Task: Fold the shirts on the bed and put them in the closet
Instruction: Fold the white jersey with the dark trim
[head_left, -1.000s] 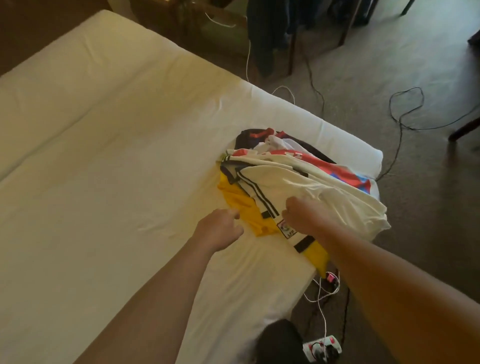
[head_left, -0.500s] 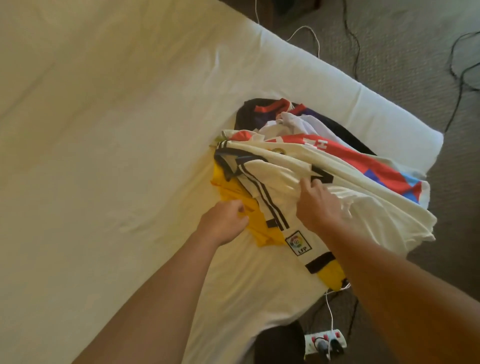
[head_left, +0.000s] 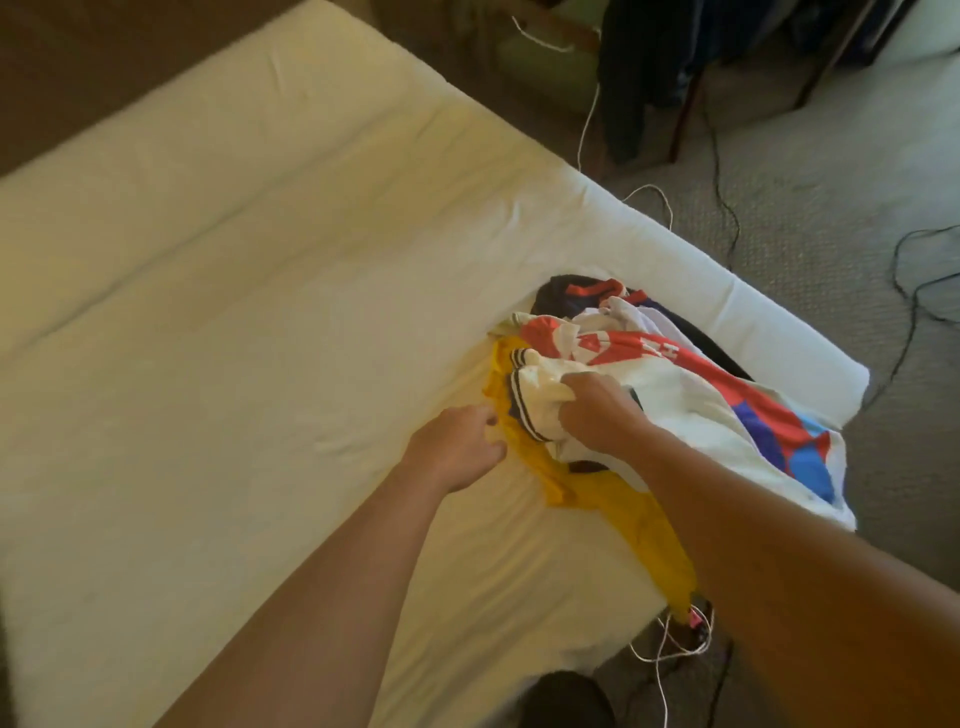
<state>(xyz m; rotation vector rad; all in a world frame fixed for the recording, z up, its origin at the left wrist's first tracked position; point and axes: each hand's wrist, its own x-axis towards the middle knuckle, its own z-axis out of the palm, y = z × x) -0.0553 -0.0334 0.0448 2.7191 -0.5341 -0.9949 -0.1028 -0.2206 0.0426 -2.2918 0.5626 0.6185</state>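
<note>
The yellow shirt (head_left: 618, 509) is pinched by the left hand (head_left: 457, 449); the white shirt (head_left: 675, 410) is gripped by the right hand (head_left: 597, 410), near the bed (head_left: 234, 312) corner.

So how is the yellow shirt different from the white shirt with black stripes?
The yellow shirt lies at the bottom, stretched long across the bed to its edge; the white shirt is bunched up on top of it. The yellow shirt is plain in what shows, while the white shirt has black stripes along its trim. The left hand pinches the yellow one; the right hand grips the white one. Both are unfolded, in the same pile.
</note>
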